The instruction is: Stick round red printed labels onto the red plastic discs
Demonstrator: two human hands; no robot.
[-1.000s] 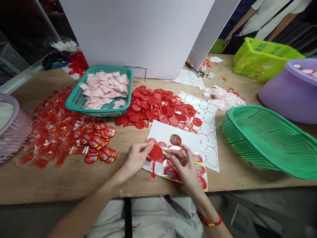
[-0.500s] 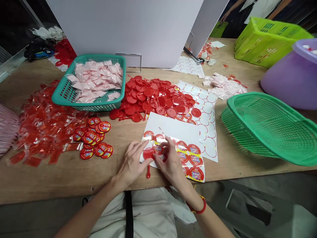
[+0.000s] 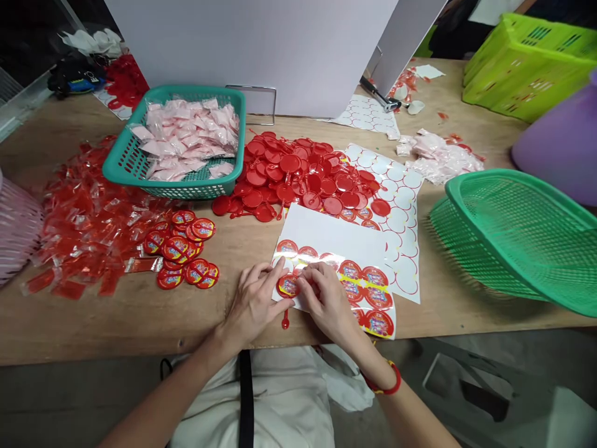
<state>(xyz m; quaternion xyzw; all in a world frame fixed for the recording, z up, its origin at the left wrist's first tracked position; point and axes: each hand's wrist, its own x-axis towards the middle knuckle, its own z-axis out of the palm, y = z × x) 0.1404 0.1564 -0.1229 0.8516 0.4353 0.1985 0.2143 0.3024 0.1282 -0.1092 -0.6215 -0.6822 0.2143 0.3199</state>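
Note:
A red plastic disc with a short knobbed handle (image 3: 285, 323) lies at the near left of the sticker sheet (image 3: 336, 227). My left hand (image 3: 256, 298) grips the disc by its edge, thumb and forefinger on either side. A round printed sticker (image 3: 288, 285) covers the top of the disc. My right hand (image 3: 324, 295) pinches the sticker's right edge, its other fingers curled. Several red round stickers remain on the sheet to the right and above. Left of my hands is a small pile of stickered discs (image 3: 176, 249).
Plain red discs (image 3: 298, 174) are heaped behind the sheet. A teal basket (image 3: 112, 168) holds pale pink packets; red packets (image 3: 93, 224) spread beside it. A green basket (image 3: 522, 236) stands right, with a purple bucket (image 3: 555, 143) and lime crate (image 3: 532, 68) behind it.
My right hand has brought a printed sticker onto the bare red disc. My left hand still steadies the disc. The view has shifted slightly.

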